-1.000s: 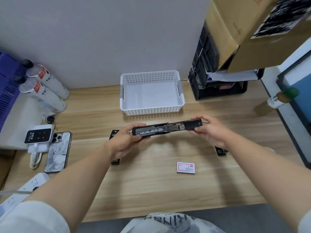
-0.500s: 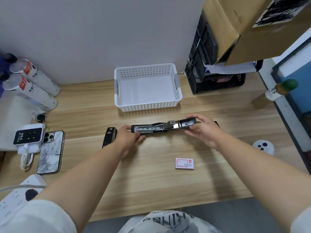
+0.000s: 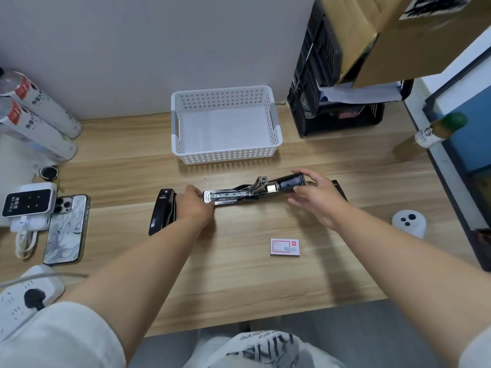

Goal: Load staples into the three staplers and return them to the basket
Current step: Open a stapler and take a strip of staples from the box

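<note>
Lying across the desk with its long axis running left to right, the open stapler is shown with its metal staple channel bared. At far left a closed stapler is seen just beside the left hand, by which the open one's left end is pinched. The black cover end is loosely ringed by the right hand, fingers spread; firm contact cannot be told. A third stapler is half hidden behind that hand. One staple box lies nearer the person, closest to the right hand. One basket is set behind; no stapler is seen in it.
</note>
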Demonstrator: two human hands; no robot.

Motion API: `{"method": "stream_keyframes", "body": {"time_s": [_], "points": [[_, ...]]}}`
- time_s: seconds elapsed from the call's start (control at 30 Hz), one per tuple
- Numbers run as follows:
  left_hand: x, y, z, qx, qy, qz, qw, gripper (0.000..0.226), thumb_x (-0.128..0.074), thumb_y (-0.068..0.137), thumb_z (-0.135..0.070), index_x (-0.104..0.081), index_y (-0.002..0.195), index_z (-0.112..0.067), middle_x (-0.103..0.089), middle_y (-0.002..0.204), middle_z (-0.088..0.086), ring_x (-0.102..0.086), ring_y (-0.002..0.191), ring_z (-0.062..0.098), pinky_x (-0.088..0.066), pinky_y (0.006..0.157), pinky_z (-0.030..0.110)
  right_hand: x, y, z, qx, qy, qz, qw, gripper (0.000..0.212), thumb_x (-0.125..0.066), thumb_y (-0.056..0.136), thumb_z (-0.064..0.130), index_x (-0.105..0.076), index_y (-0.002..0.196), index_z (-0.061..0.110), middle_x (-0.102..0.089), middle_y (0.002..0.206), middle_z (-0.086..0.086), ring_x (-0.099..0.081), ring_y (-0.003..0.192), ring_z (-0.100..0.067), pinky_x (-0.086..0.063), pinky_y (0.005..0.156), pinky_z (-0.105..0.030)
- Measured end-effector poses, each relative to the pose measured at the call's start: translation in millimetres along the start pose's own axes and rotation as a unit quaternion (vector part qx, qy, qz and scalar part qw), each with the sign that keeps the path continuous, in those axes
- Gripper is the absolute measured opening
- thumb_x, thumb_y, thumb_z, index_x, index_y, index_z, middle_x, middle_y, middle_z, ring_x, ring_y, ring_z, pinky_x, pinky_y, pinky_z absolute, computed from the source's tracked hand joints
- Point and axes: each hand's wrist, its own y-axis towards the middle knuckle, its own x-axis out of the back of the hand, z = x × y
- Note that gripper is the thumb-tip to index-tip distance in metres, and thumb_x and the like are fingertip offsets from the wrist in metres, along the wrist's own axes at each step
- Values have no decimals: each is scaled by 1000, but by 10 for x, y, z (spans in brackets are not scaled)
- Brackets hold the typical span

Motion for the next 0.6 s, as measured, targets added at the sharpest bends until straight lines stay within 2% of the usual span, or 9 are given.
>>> {"method": "stream_keyframes", "body": {"time_s": [0.07, 0.17, 0.2, 0.27, 0.3, 0.4, 0.47, 0.53, 0.6], "points": [[-28, 11, 23, 7, 7, 2, 1000, 29, -73, 88, -23, -48, 101, -17, -58, 108, 11, -59, 88, 30, -44, 73, 32, -16, -17, 9, 11, -13, -1, 1000, 46, -56, 93, -9, -61, 129, 19, -59, 101, -11, -70, 76, -14, -57, 94, -48], [-78, 5, 86, 26, 18, 9, 999, 32, -71, 90, -24, -48, 109, -12, -56, 103, 8, -54, 91, 29, -40, 75, 34, -38, -55, -8, 1, -17, -2, 1000, 45, -58, 96, 0, -50, 137, 15, -65, 117, -18, -72, 97, -31, -59, 88, -44], [-94, -9, 106, 25, 22, 6, 999, 34, -70, 91, -24, -48, 112, -11, -55, 102, 8, -53, 91, 29, -40, 75, 35, -32, -65, -43, -7, -32, -8, 999, 41, -59, 97, 2, -50, 135, 13, -64, 119, -20, -72, 96, -34, -60, 76, -40], [-119, -54, 136, 22, 31, 4, 999, 36, -67, 92, -24, -46, 117, -8, -56, 102, 8, -55, 94, 31, -41, 75, 36, 6, -99, -166, -40, -130, -35, 990, 28, -61, 95, 9, -56, 122, 14, -66, 109, -19, -68, 77, -29, -50, 52, -29], [-128, -83, 151, 26, 37, 6, 999, 39, -67, 92, -24, -45, 119, -6, -59, 106, 11, -58, 97, 34, -44, 78, 37, 36, -124, -252, -62, -213, -43, 974, 23, -64, 91, 12, -59, 114, 14, -67, 101, -16, -63, 71, -26, -44, 51, -27], [-137, -195, 194, 43, 73, 29, 996, 42, -66, 93, -27, -47, 123, -4, -64, 118, 17, -61, 111, 39, -49, 90, 40, 106, -229, -525, -90, -465, 9, 881, 39, -78, 74, 32, -56, 102, 17, -63, 98, -5, -60, 79, -24, -48, 66, -31], [-162, -335, 206, 11, 108, 72, 991, 29, -66, 91, -27, -58, 112, -8, -70, 112, 15, -64, 109, 35, -51, 92, 38, 62, -323, -675, -64, -576, 60, 813, 56, -85, 63, 45, -49, 100, 23, -50, 103, -1, -59, 86, -23, -51, 77, -34], [-213, -528, 220, -68, 126, 143, 979, 14, -68, 88, -24, -64, 98, -14, -73, 99, 9, -68, 99, 30, -53, 86, 32, -28, -398, -818, -7, -611, 82, 787, 54, -85, 62, 40, -45, 95, 26, -43, 102, -1, -58, 81, -25, -53, 78, -36], [-254, -716, 235, -151, 128, 232, 952, 20, -72, 82, -19, -62, 99, -18, -68, 88, -1, -65, 88, 23, -50, 76, 28, -115, -428, -930, 50, -596, 84, 797, 44, -81, 68, 29, -45, 93, 26, -42, 102, -2, -58, 78, -26, -53, 76, -36]]}}
